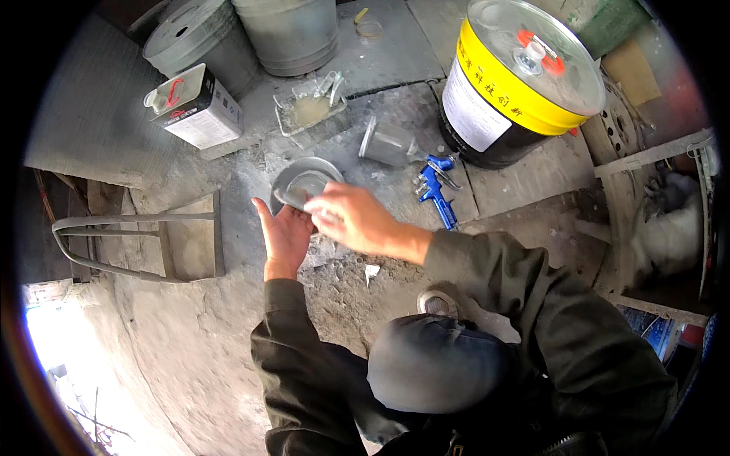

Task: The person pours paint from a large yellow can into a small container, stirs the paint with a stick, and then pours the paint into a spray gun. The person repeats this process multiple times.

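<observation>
A dusty grey floor (198, 319) carries everything here, and the largest thing standing on it is a black metal drum (525, 87) with a yellow band, a pale label and a red handle on its lid. Two grey metal pails (287, 34) stand well to the left of the drum. A rectangular tin (199, 110) with a white cap and a red handle is farther left of the drum. A shallow plastic tray (295, 125) holding murky liquid lies between the tin and the drum. The round grey bowl (308, 176) is left of the drum and nearer the person; the left hand (287, 232), palm up and thumb spread, is at its near rim. The right hand (356, 216) is blurred above the left one's fingers; whether it grips something I cannot tell. A blue spray gun (436, 190) lies near the drum's base, on its near left side. A translucent cup (389, 144) lies tipped over just left of the drum.
</observation>
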### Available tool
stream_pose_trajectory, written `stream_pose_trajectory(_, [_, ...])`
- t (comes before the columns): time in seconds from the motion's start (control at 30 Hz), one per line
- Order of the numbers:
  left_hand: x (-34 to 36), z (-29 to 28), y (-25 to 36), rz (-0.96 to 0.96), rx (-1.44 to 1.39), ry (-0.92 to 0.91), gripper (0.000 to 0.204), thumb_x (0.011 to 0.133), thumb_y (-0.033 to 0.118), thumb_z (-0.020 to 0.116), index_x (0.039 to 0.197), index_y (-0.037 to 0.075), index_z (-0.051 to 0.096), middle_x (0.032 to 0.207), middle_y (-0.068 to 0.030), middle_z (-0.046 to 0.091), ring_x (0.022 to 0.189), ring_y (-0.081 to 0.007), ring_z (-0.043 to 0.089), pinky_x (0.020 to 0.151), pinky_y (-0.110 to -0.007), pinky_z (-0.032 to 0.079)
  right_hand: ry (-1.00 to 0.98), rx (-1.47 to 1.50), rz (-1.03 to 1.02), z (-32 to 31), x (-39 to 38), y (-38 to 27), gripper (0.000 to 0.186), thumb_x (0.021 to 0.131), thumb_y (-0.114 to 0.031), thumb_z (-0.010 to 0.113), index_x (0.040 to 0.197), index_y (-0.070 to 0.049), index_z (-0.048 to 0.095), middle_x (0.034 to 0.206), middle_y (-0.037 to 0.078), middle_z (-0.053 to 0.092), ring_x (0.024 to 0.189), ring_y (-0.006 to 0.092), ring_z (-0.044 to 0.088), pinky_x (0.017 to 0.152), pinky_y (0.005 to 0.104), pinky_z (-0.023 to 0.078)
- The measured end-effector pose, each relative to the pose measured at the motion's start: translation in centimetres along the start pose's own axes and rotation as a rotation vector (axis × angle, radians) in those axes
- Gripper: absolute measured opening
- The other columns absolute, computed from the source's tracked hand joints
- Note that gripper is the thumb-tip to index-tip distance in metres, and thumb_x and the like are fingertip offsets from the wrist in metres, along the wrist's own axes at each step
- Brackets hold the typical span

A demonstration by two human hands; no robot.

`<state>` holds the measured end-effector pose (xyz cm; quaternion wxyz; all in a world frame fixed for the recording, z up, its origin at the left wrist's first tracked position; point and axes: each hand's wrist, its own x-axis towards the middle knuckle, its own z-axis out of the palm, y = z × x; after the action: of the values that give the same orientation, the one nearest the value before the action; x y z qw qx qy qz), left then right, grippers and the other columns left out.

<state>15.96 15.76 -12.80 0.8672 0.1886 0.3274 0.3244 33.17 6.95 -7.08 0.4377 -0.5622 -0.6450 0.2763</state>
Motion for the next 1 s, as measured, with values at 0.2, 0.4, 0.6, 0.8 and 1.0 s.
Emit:
stream_pose_trajectory(0.2, [1.1, -1.6, -0.2, 0.017, 0.391, 0.165, 0.087, 0.093, 0.067, 0.042, 0.142, -0.006, 0.039, 0.140, -0.0175, 0.050, 0.132, -0.0283, 0.047, 0.110, -0.039, 0.033, 0.221, -0.105, 0.067, -2.3, 1.7, 4.2, 0.019, 0.082, -0.018, 0.071, 0.096, -0.006, 0.070, 0.085, 0.015, 0.065, 0.078, 0.0321, 0.065, 0.070, 0.0402, 0.051])
stream_pose_trajectory(0.4, [4.1, -1.3, -2.5, 0.325, 1.710, 0.213, 0.033, 0.075, 0.020, 0.077, 0.105, 0.008, 0.073, 0.093, -0.0143, 0.073, 0.088, -0.0233, 0.072, 0.079, -0.035, 0.054, 0.301, -0.022, 0.096, -3.1, 1.4, 4.9, 0.018, 0.080, -0.020, 0.071, 0.093, -0.007, 0.070, 0.087, 0.016, 0.067, 0.082, 0.0347, 0.066, 0.073, 0.0422, 0.052])
stream_pose_trajectory(0.6, [5.1, 0.1, -3.8, 0.252, 2.078, 0.350, 0.022, 0.075, 0.020, 0.075, 0.095, 0.011, 0.074, 0.096, -0.0127, 0.072, 0.092, -0.0318, 0.069, 0.082, -0.041, 0.053, 0.228, -0.110, 0.158, -4.1, 0.6, 4.4, 0.020, 0.084, -0.019, 0.071, 0.098, -0.006, 0.071, 0.089, 0.015, 0.069, 0.082, 0.0315, 0.067, 0.072, 0.0380, 0.051])
stream_pose_trajectory(0.8, [4.5, -2.8, -0.5, 0.331, 1.323, 0.408, 0.023, 0.079, 0.009, 0.070, 0.100, 0.000, 0.073, 0.084, -0.0110, 0.073, 0.072, -0.0160, 0.068, 0.067, -0.030, 0.053, 0.138, -0.206, 0.114, -3.4, 1.2, 4.9, 0.020, 0.083, -0.023, 0.069, 0.096, -0.007, 0.070, 0.088, 0.014, 0.069, 0.081, 0.0333, 0.066, 0.070, 0.0402, 0.052])
stream_pose_trajectory(1.0, [2.4, -4.1, 1.0, 0.303, 0.910, 0.610, 0.047, 0.084, 0.005, 0.071, 0.126, -0.010, 0.055, 0.084, -0.0066, 0.062, 0.066, -0.0127, 0.062, 0.054, -0.028, 0.057, 0.045, -0.234, 0.144, 0.7, 1.6, 6.5, 0.020, 0.080, -0.025, 0.067, 0.091, -0.008, 0.071, 0.085, 0.016, 0.069, 0.080, 0.0353, 0.067, 0.072, 0.0461, 0.052])
